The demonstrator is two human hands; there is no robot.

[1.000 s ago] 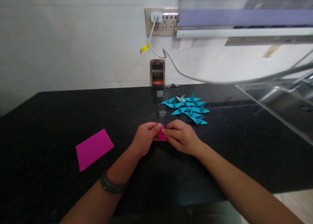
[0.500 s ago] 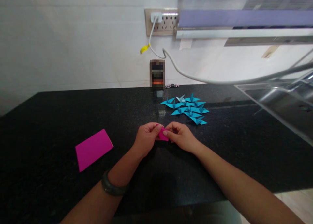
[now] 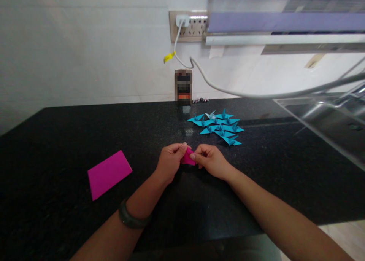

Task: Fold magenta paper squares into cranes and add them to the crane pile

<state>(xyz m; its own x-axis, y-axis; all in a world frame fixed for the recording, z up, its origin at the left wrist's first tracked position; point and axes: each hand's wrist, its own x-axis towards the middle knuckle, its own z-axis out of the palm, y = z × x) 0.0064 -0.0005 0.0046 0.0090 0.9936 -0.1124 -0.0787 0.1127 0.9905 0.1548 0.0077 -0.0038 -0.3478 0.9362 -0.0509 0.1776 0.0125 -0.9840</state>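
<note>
A small folded piece of pink origami paper (image 3: 188, 159) is held between my two hands, just above the black counter. My left hand (image 3: 170, 160) pinches its left side, with the thumb on top. From the right, my right hand (image 3: 210, 159) grips the other edge between thumb and curled fingers. Parts of the paper are hidden behind the fingers. Beyond my hands sits a group of several blue paper cranes (image 3: 221, 128), with one paler crane (image 3: 210, 115) at the back. A stack of magenta paper (image 3: 109, 175) lies to the left of my left forearm.
The black stone counter (image 3: 71, 135) runs along a white wall. A phone-like object with a blurred face (image 3: 183, 86) leans there, a beaded strand (image 3: 201, 100) beside it. A white cable (image 3: 228, 91) hangs from the socket (image 3: 194, 26). At right is a metal sink (image 3: 327, 109).
Both hands stay in nearly the same place with the pink paper. The paper is tilted slightly differently, and the fingers have shifted a little on it.
</note>
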